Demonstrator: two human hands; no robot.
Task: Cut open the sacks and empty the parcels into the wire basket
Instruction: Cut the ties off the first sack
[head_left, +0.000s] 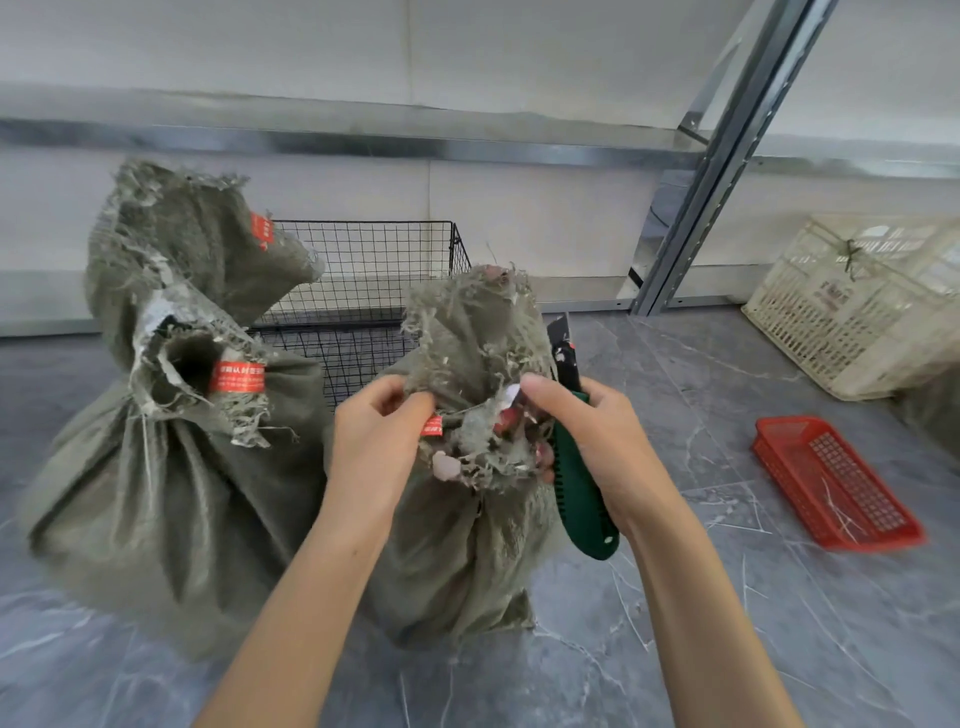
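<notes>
Left hand (376, 436) pinching sack (467, 519) neck, right hand (597, 431) gripping green knife (579, 499)

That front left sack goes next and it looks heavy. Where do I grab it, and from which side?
Grip the front left sack at its gathered neck, just below the orange tag, reaching down from above on your near side. The neck is the one narrow bunched part and stands upright; the body below is wide and slack.

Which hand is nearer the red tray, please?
Right. The right hand, holding the knife, is left of the red tray; the left hand, on the sack, is farther left.
</notes>
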